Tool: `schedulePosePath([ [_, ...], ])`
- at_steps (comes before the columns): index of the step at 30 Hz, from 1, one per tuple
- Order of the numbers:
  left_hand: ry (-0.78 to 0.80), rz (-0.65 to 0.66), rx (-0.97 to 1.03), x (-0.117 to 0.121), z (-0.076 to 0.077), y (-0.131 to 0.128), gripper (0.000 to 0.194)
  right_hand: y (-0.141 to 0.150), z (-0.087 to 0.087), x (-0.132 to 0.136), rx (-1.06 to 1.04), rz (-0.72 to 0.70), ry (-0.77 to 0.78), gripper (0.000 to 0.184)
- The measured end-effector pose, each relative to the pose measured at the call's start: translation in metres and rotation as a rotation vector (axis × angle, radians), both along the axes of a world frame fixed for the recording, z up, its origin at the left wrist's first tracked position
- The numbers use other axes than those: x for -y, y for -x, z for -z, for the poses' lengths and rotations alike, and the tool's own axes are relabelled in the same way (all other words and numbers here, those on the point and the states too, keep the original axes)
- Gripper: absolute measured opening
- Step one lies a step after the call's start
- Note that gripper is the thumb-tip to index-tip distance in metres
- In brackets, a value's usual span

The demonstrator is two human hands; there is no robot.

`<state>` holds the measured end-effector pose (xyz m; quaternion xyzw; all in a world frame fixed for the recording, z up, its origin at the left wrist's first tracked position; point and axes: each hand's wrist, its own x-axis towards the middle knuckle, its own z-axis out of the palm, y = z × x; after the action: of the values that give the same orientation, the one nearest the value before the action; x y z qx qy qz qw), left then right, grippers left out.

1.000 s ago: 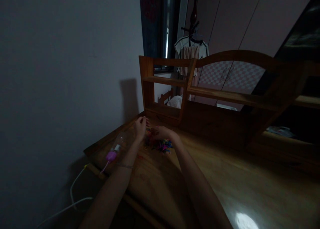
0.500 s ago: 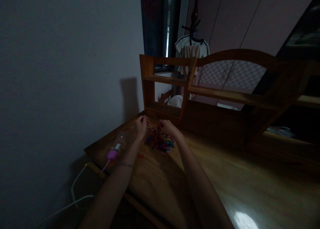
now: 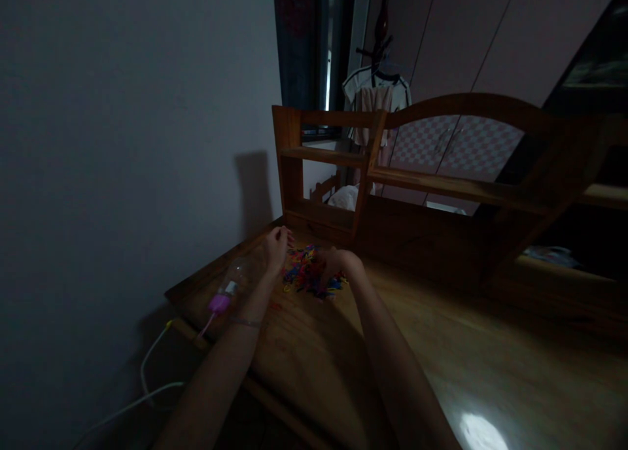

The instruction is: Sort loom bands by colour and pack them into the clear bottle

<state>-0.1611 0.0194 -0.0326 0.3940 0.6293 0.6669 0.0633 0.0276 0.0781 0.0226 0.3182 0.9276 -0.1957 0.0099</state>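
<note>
A pile of small, thin, many-coloured pieces (image 3: 301, 267), some loop-shaped like little rubber bands, lies spread on the wooden desk (image 3: 289, 339). My left hand (image 3: 277, 246) is at the pile's left edge, its fingers curled together; whatever they may hold is too small and dark to make out. Over the right part of the pile, my right hand (image 3: 338, 261) points its fingers down among the pieces. Those fingertips are dim and blurred, so their grip does not show. Left of my left forearm a clear plastic bottle (image 3: 230, 288) with a purple top lies on its side.
A wooden shelf unit (image 3: 326, 155) stands along the desk's back edge. The pale wall (image 3: 147, 142) borders the left side. A white cable (image 3: 143, 371) hangs off the near left corner. Clothes (image 3: 375, 100) hang on a rack behind.
My right hand has moved right and slightly nearer, from the pile's back edge down onto its right part. My left hand has stayed in place.
</note>
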Motion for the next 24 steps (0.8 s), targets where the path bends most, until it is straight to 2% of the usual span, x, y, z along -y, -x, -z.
schedulePosePath([
  [2,-0.002,0.001,0.002,0.0,0.0,0.0,0.038,0.008,0.004,0.006,0.033,-0.003,0.0,0.074],
  [7,-0.006,0.003,0.003,-0.001,0.001,0.001,0.039,0.023,0.009,0.015,0.034,-0.01,-0.012,0.044],
  [12,-0.007,0.001,0.003,-0.001,0.002,0.001,0.038,0.02,-0.003,0.01,-0.064,0.031,-0.043,0.028],
  [18,-0.003,0.011,0.012,-0.001,0.002,-0.001,0.037,-0.003,-0.023,-0.004,-0.035,0.011,0.044,0.037],
  [20,-0.008,0.01,0.014,-0.001,0.003,-0.001,0.037,-0.011,-0.026,-0.007,0.017,-0.006,0.096,0.04],
  [24,-0.017,0.006,0.01,-0.003,0.004,0.001,0.039,-0.024,-0.03,-0.007,0.152,0.022,0.166,0.036],
])
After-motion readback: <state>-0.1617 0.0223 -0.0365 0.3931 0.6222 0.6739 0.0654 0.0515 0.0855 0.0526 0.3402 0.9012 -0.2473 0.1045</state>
